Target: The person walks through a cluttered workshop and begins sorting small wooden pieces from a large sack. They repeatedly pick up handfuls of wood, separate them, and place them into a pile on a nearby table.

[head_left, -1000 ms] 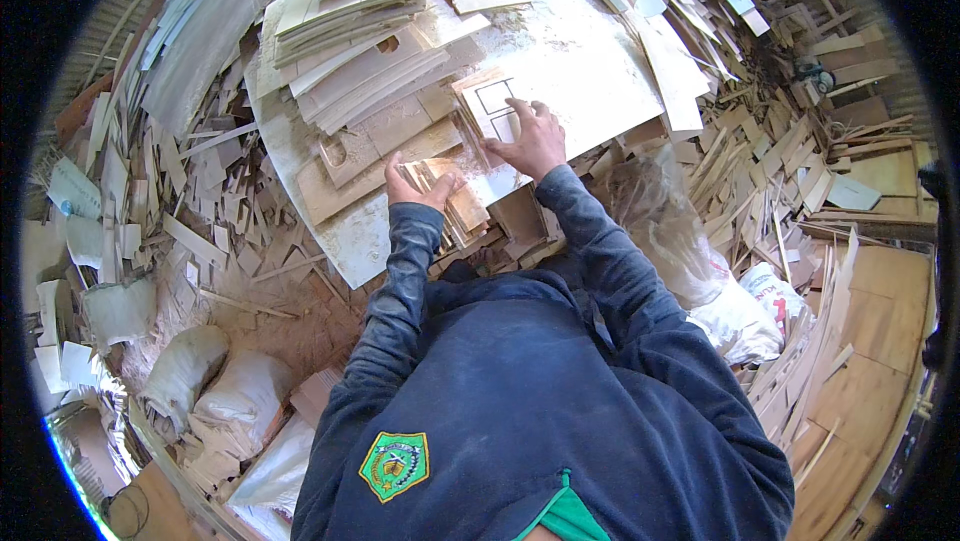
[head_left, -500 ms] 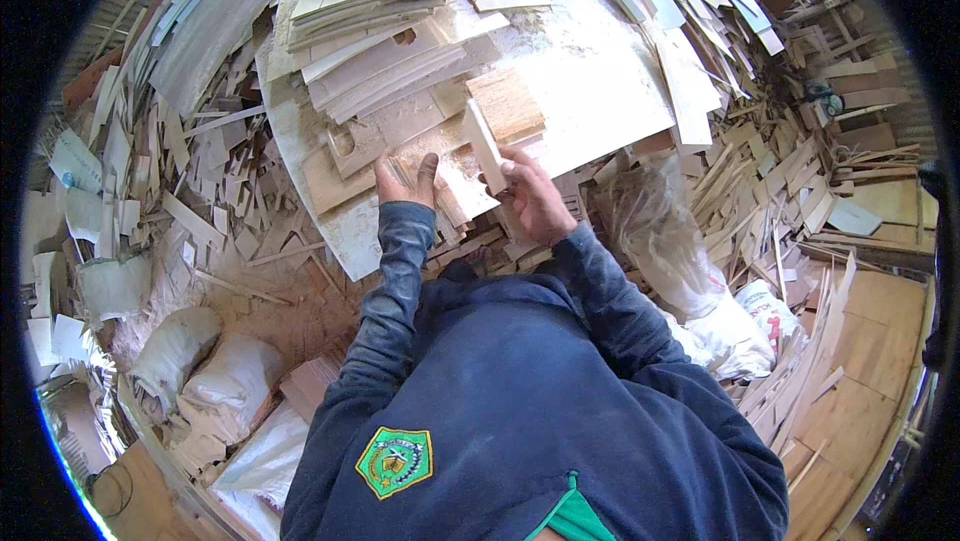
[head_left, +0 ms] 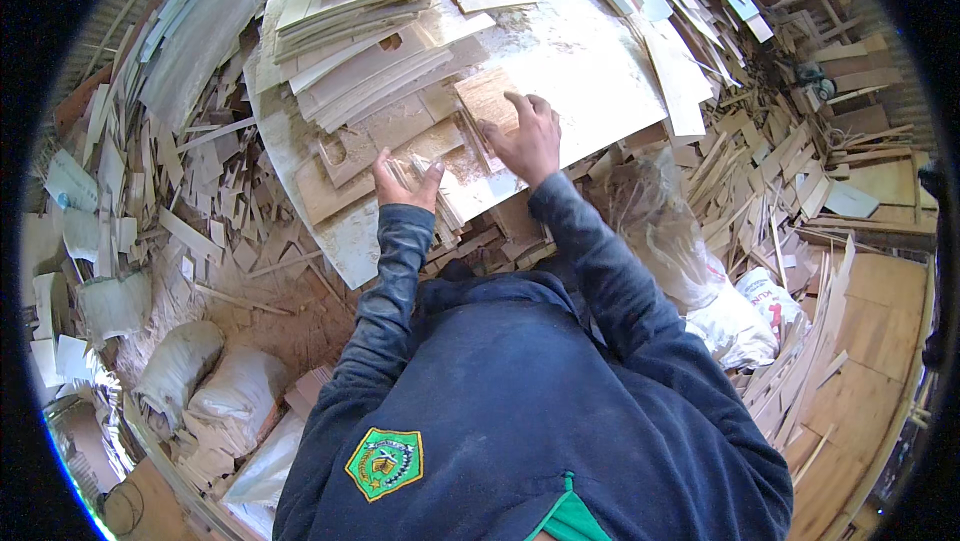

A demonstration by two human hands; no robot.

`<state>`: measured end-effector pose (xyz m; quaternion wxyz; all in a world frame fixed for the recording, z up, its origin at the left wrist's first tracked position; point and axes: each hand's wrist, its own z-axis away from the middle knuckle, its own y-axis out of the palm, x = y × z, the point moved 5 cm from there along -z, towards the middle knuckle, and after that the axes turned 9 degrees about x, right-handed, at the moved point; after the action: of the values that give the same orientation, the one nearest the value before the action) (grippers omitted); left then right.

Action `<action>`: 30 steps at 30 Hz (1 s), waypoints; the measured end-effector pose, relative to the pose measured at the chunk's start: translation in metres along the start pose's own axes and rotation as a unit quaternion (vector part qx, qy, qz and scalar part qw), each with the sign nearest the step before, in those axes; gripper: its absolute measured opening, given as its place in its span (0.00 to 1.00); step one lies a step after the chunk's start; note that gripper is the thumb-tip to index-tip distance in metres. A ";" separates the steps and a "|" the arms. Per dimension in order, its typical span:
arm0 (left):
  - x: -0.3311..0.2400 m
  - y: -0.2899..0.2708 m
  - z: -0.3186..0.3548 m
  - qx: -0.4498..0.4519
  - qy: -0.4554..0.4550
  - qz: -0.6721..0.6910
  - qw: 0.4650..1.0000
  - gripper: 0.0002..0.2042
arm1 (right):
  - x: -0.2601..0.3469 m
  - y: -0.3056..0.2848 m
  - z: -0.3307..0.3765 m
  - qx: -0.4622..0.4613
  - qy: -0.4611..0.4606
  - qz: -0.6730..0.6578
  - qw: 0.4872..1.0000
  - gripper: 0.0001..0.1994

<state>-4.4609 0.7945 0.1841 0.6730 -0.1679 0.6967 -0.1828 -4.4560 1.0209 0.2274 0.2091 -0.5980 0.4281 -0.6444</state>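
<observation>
My light-topped worktop (head_left: pixel 610 81), seen from overhead, lies under and all around the sq.-cut plywood stack (head_left: pixel 487 89), my marker for everything here. Next in size, beyond the stack and to its left, a pile of flat wood panels (head_left: pixel 350 9), prob. stiff and heavy if lifted all at once.

The stack itself: thin rectangular pcs, grain showing on top. Each should be light and rigid, dry w/ some dust, so apt to slide on its neighbor; corners could chip if dropped. Best hold, I'd say: one pc. at a time, pinched by opposite edges, thumb on the near side.

Smaller: the bundle of narrow wood pcs (head_left: pixel 449 216), nearer me than the stack and to its left, ends uneven. Prob. light but loose; wants squeezing from both sides to stay squared up.

My R hand (head_left: pixel 530 139) is at the stack's right side, fingers bent over the top, thumb well apart by the near edge, nothing visibly lifted; can't tell if the fingertips touch. My L hand (head_left: pixel 402 191), left of the stack and nearer me, is spread around the bundle's far end, thumb one side, fingers the other; can't tell how firmly, if at all, it grips.
</observation>
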 end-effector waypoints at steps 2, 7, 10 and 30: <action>0.000 0.001 0.000 0.004 -0.008 0.005 1.000 0.43 | 0.000 0.006 -0.018 0.096 0.016 0.072 0.993 0.33; -0.002 0.002 0.000 0.005 -0.018 0.006 1.000 0.43 | -0.010 0.011 -0.034 0.199 0.052 0.110 0.972 0.39; -0.003 0.003 0.001 0.011 -0.022 0.004 1.000 0.43 | -0.024 0.016 -0.037 0.174 0.074 0.110 0.976 0.41; -0.002 0.006 -0.002 0.013 -0.064 0.000 0.998 0.51 | -0.010 -0.001 0.035 0.223 0.088 -0.571 0.785 0.27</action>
<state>-4.4626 0.8004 0.1834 0.7184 -0.1701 0.6498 -0.1809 -4.4210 1.0187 0.2195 -0.1081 -0.6108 -0.1302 -0.7735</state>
